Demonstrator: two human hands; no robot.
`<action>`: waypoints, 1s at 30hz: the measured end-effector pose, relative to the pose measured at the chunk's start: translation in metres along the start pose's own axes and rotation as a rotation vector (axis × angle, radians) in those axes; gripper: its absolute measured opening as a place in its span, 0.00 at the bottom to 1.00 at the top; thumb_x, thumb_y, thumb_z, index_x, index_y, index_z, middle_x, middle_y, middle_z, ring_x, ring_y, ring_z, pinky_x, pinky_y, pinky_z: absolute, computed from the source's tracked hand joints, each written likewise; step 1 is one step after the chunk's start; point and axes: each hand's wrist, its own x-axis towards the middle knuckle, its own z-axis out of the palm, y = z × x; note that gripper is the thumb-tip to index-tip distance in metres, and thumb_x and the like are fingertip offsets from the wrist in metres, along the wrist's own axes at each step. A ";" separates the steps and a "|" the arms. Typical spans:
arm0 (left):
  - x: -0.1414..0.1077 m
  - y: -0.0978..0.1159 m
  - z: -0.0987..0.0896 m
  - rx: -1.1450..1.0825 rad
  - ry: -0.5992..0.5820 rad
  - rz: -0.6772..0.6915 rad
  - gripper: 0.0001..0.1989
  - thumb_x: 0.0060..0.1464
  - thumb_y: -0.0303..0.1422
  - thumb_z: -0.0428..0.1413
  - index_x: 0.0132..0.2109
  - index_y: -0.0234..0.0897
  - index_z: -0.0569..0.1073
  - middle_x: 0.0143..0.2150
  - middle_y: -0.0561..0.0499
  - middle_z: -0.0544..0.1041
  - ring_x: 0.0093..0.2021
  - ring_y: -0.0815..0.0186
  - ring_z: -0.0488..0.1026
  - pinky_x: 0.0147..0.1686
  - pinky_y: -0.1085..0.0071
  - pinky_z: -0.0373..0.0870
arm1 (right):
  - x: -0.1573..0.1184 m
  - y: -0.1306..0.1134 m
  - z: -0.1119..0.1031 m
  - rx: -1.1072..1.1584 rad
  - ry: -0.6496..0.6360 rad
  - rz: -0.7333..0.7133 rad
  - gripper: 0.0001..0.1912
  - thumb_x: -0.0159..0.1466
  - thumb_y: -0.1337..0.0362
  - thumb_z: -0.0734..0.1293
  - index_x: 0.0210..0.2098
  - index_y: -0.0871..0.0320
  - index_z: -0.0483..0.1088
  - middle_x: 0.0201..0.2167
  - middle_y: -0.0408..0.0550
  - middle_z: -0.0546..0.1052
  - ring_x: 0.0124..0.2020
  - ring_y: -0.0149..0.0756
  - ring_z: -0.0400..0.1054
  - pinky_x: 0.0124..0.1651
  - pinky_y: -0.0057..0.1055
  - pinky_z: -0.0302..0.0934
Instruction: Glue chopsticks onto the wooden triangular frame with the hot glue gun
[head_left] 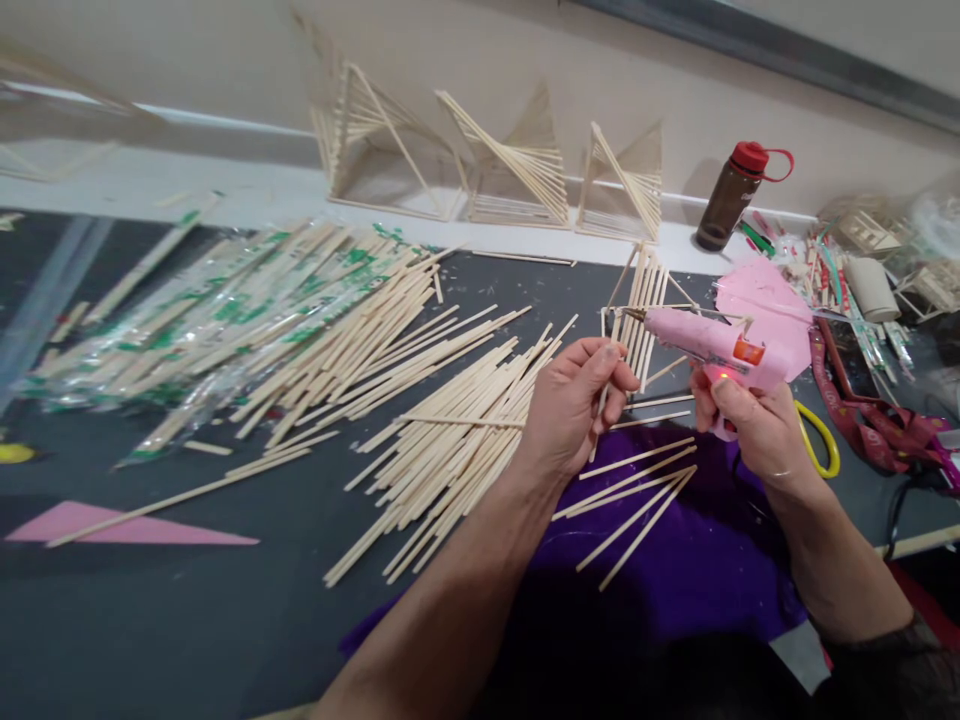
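My right hand [750, 420] is wrapped round the handle of a pink hot glue gun [720, 345], whose small orange light glows. The gun's nozzle points left, to the top of a thin wooden stick [602, 403] that looks like a chopstick. My left hand [581, 400] pinches that stick between thumb and fingers, nearly upright. Right behind it stands a partly built frame of wooden sticks [646, 310], partly hidden by the gun. A large loose pile of sticks [457, 440] lies left of my left hand. Several more sticks [637, 490] rest on purple cloth below my hands.
Clear wrappers with green print [225, 300] hold more sticks at the left. Finished twisted stick frames [517, 170] line the wall ledge beside a red-capped bottle [735, 195]. Yellow-handled scissors [821, 440], a dark red strap [862, 410] and a white cup [871, 290] are at the right.
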 end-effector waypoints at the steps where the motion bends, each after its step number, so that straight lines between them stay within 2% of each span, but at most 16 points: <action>1: 0.000 0.000 0.000 -0.003 0.001 0.004 0.15 0.45 0.40 0.65 0.32 0.34 0.71 0.21 0.56 0.74 0.12 0.79 0.59 0.09 0.82 0.46 | 0.000 0.000 0.000 -0.001 -0.002 -0.002 0.19 0.62 0.48 0.67 0.32 0.59 0.72 0.19 0.40 0.68 0.20 0.28 0.61 0.23 0.26 0.52; 6: 0.000 -0.001 0.000 0.000 0.003 0.003 0.15 0.45 0.40 0.66 0.32 0.34 0.71 0.21 0.57 0.74 0.11 0.78 0.60 0.08 0.82 0.46 | -0.002 -0.001 0.000 0.030 -0.016 -0.018 0.18 0.62 0.49 0.67 0.32 0.59 0.72 0.20 0.41 0.69 0.21 0.28 0.61 0.23 0.26 0.53; 12: 0.001 0.001 -0.001 -0.013 0.006 0.037 0.16 0.44 0.41 0.66 0.32 0.34 0.72 0.21 0.57 0.74 0.11 0.78 0.60 0.08 0.81 0.46 | 0.000 -0.004 0.001 -0.048 0.003 0.013 0.18 0.61 0.49 0.68 0.30 0.60 0.72 0.18 0.41 0.69 0.19 0.26 0.60 0.21 0.25 0.53; 16: 0.002 0.001 -0.002 -0.020 0.002 0.045 0.16 0.44 0.41 0.66 0.31 0.35 0.72 0.20 0.56 0.74 0.11 0.77 0.59 0.08 0.81 0.46 | 0.000 -0.006 -0.006 0.070 0.026 0.038 0.19 0.61 0.47 0.67 0.34 0.59 0.73 0.24 0.44 0.74 0.20 0.28 0.64 0.21 0.26 0.56; 20: 0.003 -0.002 -0.003 0.012 0.009 0.026 0.14 0.44 0.40 0.66 0.31 0.35 0.72 0.20 0.56 0.74 0.11 0.78 0.59 0.08 0.81 0.47 | 0.006 -0.021 -0.025 0.175 0.014 0.052 0.21 0.60 0.45 0.68 0.36 0.57 0.73 0.29 0.46 0.76 0.20 0.28 0.66 0.20 0.26 0.57; 24: 0.004 -0.005 -0.002 0.046 0.012 0.002 0.14 0.44 0.39 0.65 0.32 0.34 0.72 0.20 0.55 0.74 0.12 0.77 0.60 0.09 0.81 0.47 | 0.023 -0.036 -0.052 0.078 0.004 0.043 0.23 0.56 0.43 0.70 0.33 0.58 0.72 0.29 0.45 0.76 0.18 0.26 0.65 0.19 0.25 0.57; 30: 0.003 -0.008 -0.001 0.111 0.035 -0.029 0.11 0.46 0.37 0.64 0.32 0.34 0.72 0.20 0.55 0.74 0.12 0.77 0.61 0.09 0.82 0.48 | 0.055 -0.018 -0.077 -0.041 0.005 0.135 0.25 0.56 0.41 0.70 0.30 0.59 0.72 0.27 0.45 0.77 0.17 0.24 0.64 0.17 0.24 0.55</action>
